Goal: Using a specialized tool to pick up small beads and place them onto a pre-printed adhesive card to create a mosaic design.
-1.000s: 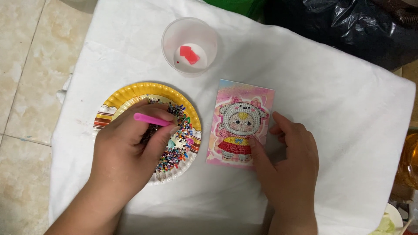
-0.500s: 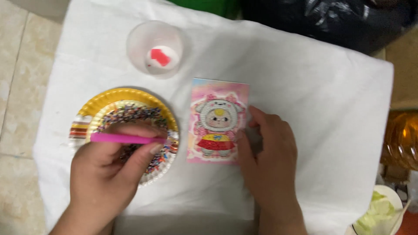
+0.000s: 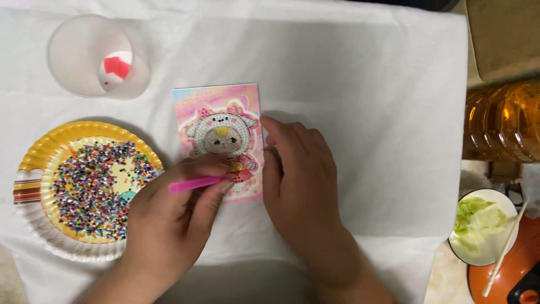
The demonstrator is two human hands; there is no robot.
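The left hand (image 3: 169,225) pinches a pink applicator pen (image 3: 197,183) between thumb and fingers, its tip down on the lower part of the diamond-painting card (image 3: 216,121), right at the little character's red dress; the right hand (image 3: 301,180) lies flat on the white cloth (image 3: 365,84), fingers loose and curled against the card's right edge, gripping nothing, just pinning it; the card sits near the middle of the cloth, a touch towards the left; beside it, by the left edge, the yellow paper plate (image 3: 34,163) is heaped with loose coloured beads (image 3: 93,186); the risk here looks plain: the left wrist hangs just beside that plate's rim, and a careless sweep would likely tip beads over the cloth; press the pen at a slant and the bead may land crooked or knock its neighbours; if the right hand eases, the card could slide under the tip; up in the far left corner a clear plastic cup (image 3: 84,56) holding a red wax square (image 3: 118,66) stands well apart, safe enough; off the right edge a bowl of greens (image 3: 478,219) with a chopstick (image 3: 503,247) sits near an amber bottle (image 3: 500,121).
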